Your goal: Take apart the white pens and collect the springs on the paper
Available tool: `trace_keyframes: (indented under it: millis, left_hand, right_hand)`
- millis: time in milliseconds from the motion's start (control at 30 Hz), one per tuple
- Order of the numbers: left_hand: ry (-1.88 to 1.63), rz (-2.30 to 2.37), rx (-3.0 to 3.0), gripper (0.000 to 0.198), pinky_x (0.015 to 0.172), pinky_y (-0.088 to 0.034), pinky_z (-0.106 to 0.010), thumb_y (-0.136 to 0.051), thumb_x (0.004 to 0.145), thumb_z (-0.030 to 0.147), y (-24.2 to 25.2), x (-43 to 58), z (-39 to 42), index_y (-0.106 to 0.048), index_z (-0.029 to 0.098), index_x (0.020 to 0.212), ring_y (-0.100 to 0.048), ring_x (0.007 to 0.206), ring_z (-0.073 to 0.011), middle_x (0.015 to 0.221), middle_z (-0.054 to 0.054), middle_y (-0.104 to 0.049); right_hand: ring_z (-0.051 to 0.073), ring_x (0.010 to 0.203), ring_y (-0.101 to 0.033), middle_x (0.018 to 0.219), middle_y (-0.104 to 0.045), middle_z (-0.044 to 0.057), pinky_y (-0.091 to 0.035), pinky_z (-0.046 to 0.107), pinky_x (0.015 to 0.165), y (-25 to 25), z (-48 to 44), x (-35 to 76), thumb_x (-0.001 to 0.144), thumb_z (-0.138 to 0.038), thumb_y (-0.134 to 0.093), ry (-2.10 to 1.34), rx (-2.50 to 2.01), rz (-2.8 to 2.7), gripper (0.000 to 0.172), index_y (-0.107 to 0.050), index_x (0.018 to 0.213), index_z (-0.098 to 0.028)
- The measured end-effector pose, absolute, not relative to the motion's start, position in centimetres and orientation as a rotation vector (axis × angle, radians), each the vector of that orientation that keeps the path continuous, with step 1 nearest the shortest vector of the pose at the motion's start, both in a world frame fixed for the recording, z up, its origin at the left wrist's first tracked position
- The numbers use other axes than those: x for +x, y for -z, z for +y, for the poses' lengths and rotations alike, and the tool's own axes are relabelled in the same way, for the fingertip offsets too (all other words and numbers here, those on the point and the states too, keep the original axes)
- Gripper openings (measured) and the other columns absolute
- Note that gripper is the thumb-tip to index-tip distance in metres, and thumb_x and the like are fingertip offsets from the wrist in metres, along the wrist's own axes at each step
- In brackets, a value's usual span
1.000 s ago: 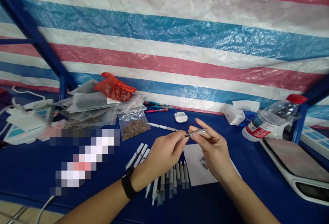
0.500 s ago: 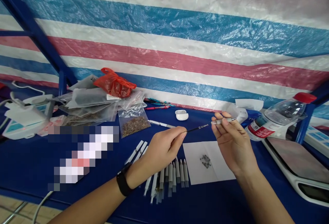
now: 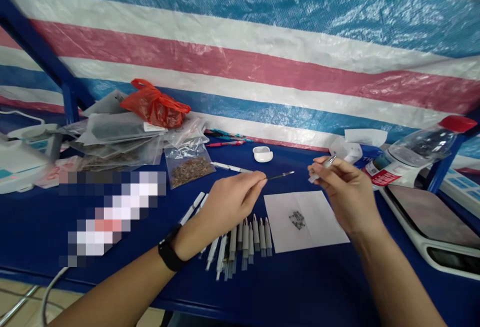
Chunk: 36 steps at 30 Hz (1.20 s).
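Observation:
My left hand (image 3: 228, 201) pinches the end of a thin dark pen refill (image 3: 279, 175), which points right over the blue table (image 3: 112, 277). To its right, my right hand (image 3: 345, 189) is closed around a short grey pen part (image 3: 325, 165), a small gap away from the refill's tip. Below the hands lies a row of several white pen barrels (image 3: 243, 239) and a white paper sheet (image 3: 303, 219) with a few small metal springs (image 3: 298, 219) on it.
Clear bags of parts (image 3: 189, 167) and a red plastic bag (image 3: 155, 104) lie at the back left. A white earbud case (image 3: 262, 153), loose pens (image 3: 225, 143), a tipped water bottle (image 3: 416, 154) and a scale (image 3: 431, 227) stand at the right. A striped tarp forms the backdrop.
My right hand pulled the grey pen part rightwards off the refill, which stayed in my left hand; the two are now apart. The view tilted down slightly.

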State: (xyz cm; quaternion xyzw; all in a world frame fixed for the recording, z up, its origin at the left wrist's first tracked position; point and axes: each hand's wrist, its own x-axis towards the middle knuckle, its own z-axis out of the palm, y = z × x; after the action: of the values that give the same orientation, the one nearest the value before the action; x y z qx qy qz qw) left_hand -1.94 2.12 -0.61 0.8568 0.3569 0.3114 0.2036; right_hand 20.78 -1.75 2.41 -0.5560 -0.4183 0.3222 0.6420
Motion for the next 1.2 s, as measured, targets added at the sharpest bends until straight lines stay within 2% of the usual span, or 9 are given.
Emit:
trace_keyframes:
  millis: [67,233,300,433,600,867,1067,1200]
  left_hand:
    - [-0.871,1.053,2.454,0.031,0.057,-0.034,-0.024,-0.038,0.108,0.035,0.4,-2.4,2.5,-0.065,0.02,0.103,-0.058,0.06,-0.0127,0.074,0.002,-0.064]
    - [-0.941,1.141,2.535,0.027,0.054,-0.031,-0.023,-0.041,0.107,0.031,0.1,-2.9,2.7,-0.065,0.019,0.104,-0.052,0.054,-0.0107,0.068,0.004,-0.059]
    - [-0.943,1.13,2.551,0.027,0.053,-0.031,-0.023,-0.041,0.107,0.031,0.0,-2.8,2.6,-0.066,0.02,0.105,-0.053,0.053,-0.0107,0.067,0.004,-0.059]
    - [-0.936,1.127,2.563,0.027,0.053,-0.032,-0.023,-0.042,0.107,0.031,-0.2,-2.6,2.3,-0.066,0.02,0.104,-0.053,0.053,-0.0111,0.065,0.004,-0.059]
    - [-0.918,1.157,2.542,0.029,0.055,-0.035,-0.024,-0.041,0.106,0.033,-0.5,-2.6,2.2,-0.066,0.021,0.102,-0.054,0.053,-0.0115,0.064,0.004,-0.059]
    - [-0.889,1.135,2.498,0.028,0.054,-0.033,-0.024,-0.041,0.106,0.033,-0.6,-2.5,2.2,-0.066,0.021,0.102,-0.052,0.052,-0.0114,0.063,0.005,-0.057]
    - [-0.875,1.034,2.432,0.026,0.054,-0.033,-0.023,-0.041,0.107,0.031,-0.2,-1.9,1.6,-0.065,0.02,0.103,-0.052,0.054,-0.0099,0.07,0.004,-0.061]
    - [-0.85,0.973,2.409,0.024,0.052,-0.032,-0.022,-0.042,0.107,0.029,0.3,-1.3,1.1,-0.063,0.02,0.103,-0.05,0.053,-0.0092,0.069,0.005,-0.06]
  right_hand:
    - [0.016,0.065,-0.061,0.077,-0.071,0.003,-0.05,0.031,0.064,-2.9,-2.1,22.7,0.056,-0.05,-0.093,-0.742,-1.472,-1.205,0.037,-0.072,0.065,-0.022]
    - [0.019,0.067,-0.061,0.069,-0.067,0.002,-0.043,0.03,0.061,-2.8,-3.0,24.9,0.071,-0.051,-0.082,-0.922,-1.899,-1.679,0.033,-0.069,0.071,-0.02]
    - [0.018,0.067,-0.06,0.071,-0.067,0.002,-0.041,0.029,0.06,-2.2,-3.0,24.6,0.075,-0.046,-0.076,-0.966,-1.933,-1.766,0.029,-0.065,0.07,-0.02]
    - [0.016,0.065,-0.057,0.068,-0.062,-0.001,-0.04,0.028,0.059,-1.4,-2.7,23.4,0.078,-0.044,-0.07,-1.016,-1.895,-1.912,0.031,-0.055,0.064,-0.021]
    - [0.017,0.064,-0.058,0.069,-0.064,0.001,-0.041,0.029,0.059,-1.0,-2.7,23.0,0.076,-0.041,-0.071,-0.936,-1.966,-1.932,0.023,-0.061,0.067,-0.023]
    - [0.018,0.071,-0.061,0.075,-0.069,0.002,-0.043,0.031,0.066,-1.8,-2.7,23.5,0.079,-0.047,-0.078,-0.889,-1.827,-1.66,0.025,-0.073,0.076,-0.023]
    - [0.014,0.069,-0.058,0.086,-0.071,0.004,-0.049,0.029,0.064,-1.5,-2.3,20.8,0.063,-0.049,-0.092,-1.024,-1.371,-1.061,0.033,-0.076,0.071,-0.021]
    - [0.011,0.07,-0.058,0.084,-0.07,0.002,-0.051,0.024,0.067,-0.4,-2.4,18.3,0.062,-0.044,-0.095,-1.173,-1.215,-0.831,0.029,-0.079,0.075,-0.023]
